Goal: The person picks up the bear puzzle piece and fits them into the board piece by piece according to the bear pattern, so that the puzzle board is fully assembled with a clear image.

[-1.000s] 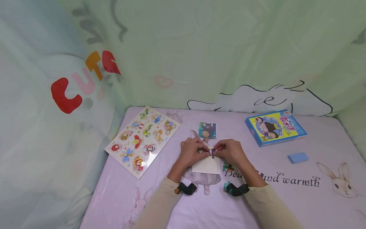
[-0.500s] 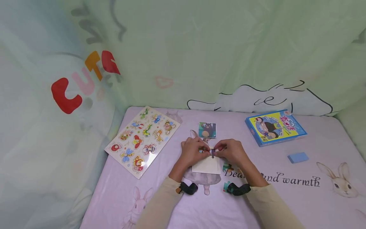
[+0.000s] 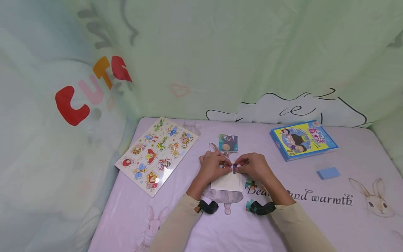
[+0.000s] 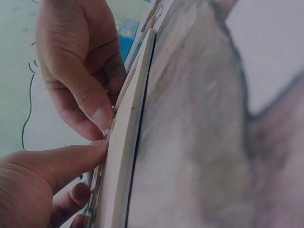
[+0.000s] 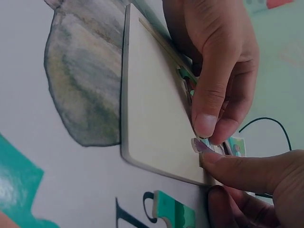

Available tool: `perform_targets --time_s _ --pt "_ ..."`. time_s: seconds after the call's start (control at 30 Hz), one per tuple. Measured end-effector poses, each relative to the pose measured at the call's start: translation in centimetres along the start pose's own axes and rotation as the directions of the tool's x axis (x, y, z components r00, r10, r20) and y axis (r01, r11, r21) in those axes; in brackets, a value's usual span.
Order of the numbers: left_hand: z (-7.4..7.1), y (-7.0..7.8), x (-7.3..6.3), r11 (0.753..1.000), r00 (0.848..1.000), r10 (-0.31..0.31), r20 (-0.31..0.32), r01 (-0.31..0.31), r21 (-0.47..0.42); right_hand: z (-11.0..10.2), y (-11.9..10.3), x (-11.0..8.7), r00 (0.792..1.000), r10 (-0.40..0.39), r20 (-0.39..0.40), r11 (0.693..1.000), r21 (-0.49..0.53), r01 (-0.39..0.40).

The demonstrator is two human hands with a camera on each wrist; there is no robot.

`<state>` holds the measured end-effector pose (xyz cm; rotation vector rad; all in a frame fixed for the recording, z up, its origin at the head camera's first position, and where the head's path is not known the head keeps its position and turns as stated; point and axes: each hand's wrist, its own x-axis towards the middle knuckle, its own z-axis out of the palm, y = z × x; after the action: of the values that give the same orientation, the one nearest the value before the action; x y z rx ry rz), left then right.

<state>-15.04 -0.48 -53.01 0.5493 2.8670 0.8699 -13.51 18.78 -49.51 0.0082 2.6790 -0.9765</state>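
Observation:
A pale puzzle tray (image 3: 226, 182) lies flat on the cloth, its bare inside toward me. At its far edge my left hand (image 3: 215, 167) pinches a puzzle piece between thumb and fingers. My right hand (image 3: 254, 168) pinches a small purple puzzle piece (image 5: 205, 146) right beside it, the two thumbs almost meeting. Other pieces along that edge are mostly hidden under my fingers. Right of the tray lie two loose teal pieces, one puzzle piece (image 3: 251, 184) near its corner and another puzzle piece (image 3: 248, 205) by my right wrist.
Beyond the tray lies a square bear picture (image 3: 228, 143). A wooden insect board (image 3: 157, 154) is at the left. A blue and yellow box (image 3: 303, 140) and a blue block (image 3: 328, 173) sit at the right. Curtains (image 3: 201, 59) hang behind the table.
Both hands stay at the tray's far edge. The purple piece shifts very slightly between my fingertips; the other things stay where they were.

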Motion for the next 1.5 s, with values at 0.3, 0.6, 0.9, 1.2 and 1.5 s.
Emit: perform_targets --time_s 0.3,0.6,0.9,1.2,1.5 --pt "0.0 -0.1 0.0 1.0 1.0 0.011 -0.005 -0.011 -0.002 -0.1 -0.1 0.3 1.0 0.027 0.012 1.0 -0.005 -0.027" --pt "-0.4 -0.6 -0.1 1.0 1.0 0.022 0.011 -0.022 -0.019 -0.1 -0.3 0.4 0.999 0.023 0.025 1.0 -0.009 -0.022" --pt "-2.3 -1.8 -0.8 0.999 1.0 0.012 0.013 -0.011 -0.047 -0.1 -0.4 0.4 0.998 0.048 0.031 0.999 0.012 -0.048" --pt "-2.8 -3.3 -1.0 0.991 0.999 0.027 0.027 -0.023 -0.133 0.0 -0.4 0.2 0.998 0.051 0.026 0.999 0.012 -0.051" --pt "-2.8 -3.4 -1.2 0.98 0.998 0.06 0.027 -0.053 -0.192 -1.2 0.3 -0.8 0.997 -0.057 0.053 0.997 -0.056 0.06"
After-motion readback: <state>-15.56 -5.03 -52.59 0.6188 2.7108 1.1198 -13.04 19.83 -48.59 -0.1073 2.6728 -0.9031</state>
